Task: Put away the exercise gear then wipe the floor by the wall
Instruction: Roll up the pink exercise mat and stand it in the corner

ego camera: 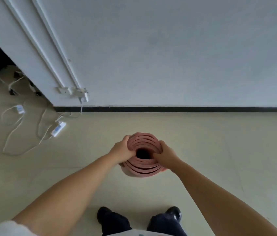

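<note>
Pink foam: rolled exercise mat [143, 165] held upright, seen end-on, hollow core facing the camera. Left hand [121, 149] grips the roll's left rim, fingers curled around it; right hand [165, 155] grips the right rim, thumb at the core. Mat is above the floor [219, 150], in front of the shoes [174, 212], near the wall [168, 48] and black skirting [185, 109]. Judged step: stowing gear; wiping not begun. Next: carry or stand the roll without it uncoiling, clear of the cables [32, 126] at left.
</note>
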A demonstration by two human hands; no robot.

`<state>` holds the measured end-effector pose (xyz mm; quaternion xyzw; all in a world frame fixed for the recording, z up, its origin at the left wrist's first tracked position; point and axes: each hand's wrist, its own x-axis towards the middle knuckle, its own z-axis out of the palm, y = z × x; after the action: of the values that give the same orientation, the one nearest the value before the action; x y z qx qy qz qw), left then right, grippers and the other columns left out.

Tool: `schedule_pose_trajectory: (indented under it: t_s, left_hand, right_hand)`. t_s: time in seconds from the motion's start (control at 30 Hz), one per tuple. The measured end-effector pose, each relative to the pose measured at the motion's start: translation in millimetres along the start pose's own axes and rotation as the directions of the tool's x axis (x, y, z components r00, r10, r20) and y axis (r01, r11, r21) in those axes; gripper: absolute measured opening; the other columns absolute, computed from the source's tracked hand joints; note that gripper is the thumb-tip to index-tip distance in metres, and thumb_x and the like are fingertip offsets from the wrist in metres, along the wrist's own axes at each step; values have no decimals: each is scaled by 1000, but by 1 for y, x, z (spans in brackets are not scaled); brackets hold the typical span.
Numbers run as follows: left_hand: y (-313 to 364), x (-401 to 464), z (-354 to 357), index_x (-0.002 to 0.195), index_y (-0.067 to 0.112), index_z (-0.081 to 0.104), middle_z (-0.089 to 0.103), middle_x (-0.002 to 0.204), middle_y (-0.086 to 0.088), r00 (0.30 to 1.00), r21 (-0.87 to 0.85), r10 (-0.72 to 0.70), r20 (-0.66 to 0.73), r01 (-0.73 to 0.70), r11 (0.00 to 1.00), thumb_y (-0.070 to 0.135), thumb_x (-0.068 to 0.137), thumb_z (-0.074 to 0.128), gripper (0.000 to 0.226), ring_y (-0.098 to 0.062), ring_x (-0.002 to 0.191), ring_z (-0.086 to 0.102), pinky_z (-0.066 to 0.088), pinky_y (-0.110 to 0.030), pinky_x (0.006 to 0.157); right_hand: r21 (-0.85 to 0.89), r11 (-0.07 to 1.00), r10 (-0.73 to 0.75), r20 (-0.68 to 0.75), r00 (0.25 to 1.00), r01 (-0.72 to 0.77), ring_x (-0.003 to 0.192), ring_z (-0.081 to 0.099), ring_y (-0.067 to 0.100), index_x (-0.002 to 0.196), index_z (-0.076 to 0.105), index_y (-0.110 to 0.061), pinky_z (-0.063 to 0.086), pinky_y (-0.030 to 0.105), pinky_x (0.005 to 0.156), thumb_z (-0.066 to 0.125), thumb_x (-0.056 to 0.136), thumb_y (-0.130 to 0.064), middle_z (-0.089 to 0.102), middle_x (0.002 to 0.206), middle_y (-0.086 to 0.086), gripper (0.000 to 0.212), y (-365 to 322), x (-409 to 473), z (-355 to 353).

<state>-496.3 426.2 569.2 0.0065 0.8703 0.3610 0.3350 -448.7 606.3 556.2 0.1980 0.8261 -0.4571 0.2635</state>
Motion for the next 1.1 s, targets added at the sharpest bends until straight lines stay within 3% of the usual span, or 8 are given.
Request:
schedule_pose_trajectory:
  t_s: [0.13, 0.53, 0.63, 0.73, 0.87, 1.0, 1.1]
  left_hand:
    - [97, 34, 95, 133, 25, 36, 58, 107, -2, 988, 114, 78, 132, -93, 989, 26, 84, 60, 55, -24, 93, 58, 55, -38, 77]
    - [342, 95, 321, 137, 25, 33, 57, 116, -8, 865, 255, 171, 471, -319, 913, 19, 84, 57, 59, -27, 94, 60, 56, -33, 61]
    - [402, 116, 362, 135, 23, 35, 56, 113, -8, 820, 284, 199, 537, -397, 873, 18, 83, 56, 56, -27, 94, 58, 55, -33, 57]
    - [466, 137, 401, 134, 24, 36, 54, 109, -8, 773, 315, 192, 604, -453, 834, 17, 83, 55, 55, -28, 81, 61, 55, -34, 47]
    - [550, 158, 455, 135, 27, 35, 55, 111, -7, 681, 334, 213, 701, -577, 746, 16, 81, 54, 58, -30, 84, 62, 60, -41, 56]
    - [623, 167, 520, 138, 28, 33, 55, 112, -6, 596, 334, 243, 765, -691, 641, 16, 80, 54, 62, -29, 92, 61, 60, -40, 65]
    - [677, 172, 576, 138, 28, 32, 55, 113, -8, 556, 329, 234, 797, -726, 604, 15, 80, 53, 62, -30, 91, 62, 59, -38, 60]
  right_hand:
    - [158, 982, 124, -119, 985, -104, 90, 64, 34, 127, 40, -22, 60, 48, 63, 50, 84, -16, 58, 110, 8, 44, 90, -22, -92]
    - [387, 873, 438, -355, 826, -296, 76, 68, 31, 115, 46, -22, 60, 38, 55, 50, 80, -23, 61, 100, 6, 35, 269, -81, -324]
    - [479, 830, 488, -380, 785, -284, 81, 65, 28, 117, 47, -21, 59, 35, 53, 51, 81, -23, 60, 102, 6, 36, 301, -81, -374]
    - [577, 773, 548, -398, 736, -264, 83, 65, 27, 117, 48, -20, 60, 35, 53, 51, 81, -21, 59, 104, 5, 36, 328, -80, -426]
    - [700, 685, 629, -428, 649, -203, 88, 63, 27, 118, 47, -19, 59, 35, 54, 51, 83, -18, 58, 106, 6, 35, 364, -85, -486]
    - [781, 610, 690, -442, 573, -132, 90, 63, 28, 119, 46, -19, 58, 33, 52, 52, 84, -18, 56, 110, 8, 35, 408, -96, -545]
    - [798, 594, 712, -459, 531, -107, 90, 63, 28, 121, 44, -19, 55, 29, 46, 53, 86, -18, 55, 111, 7, 37, 449, -103, -595]
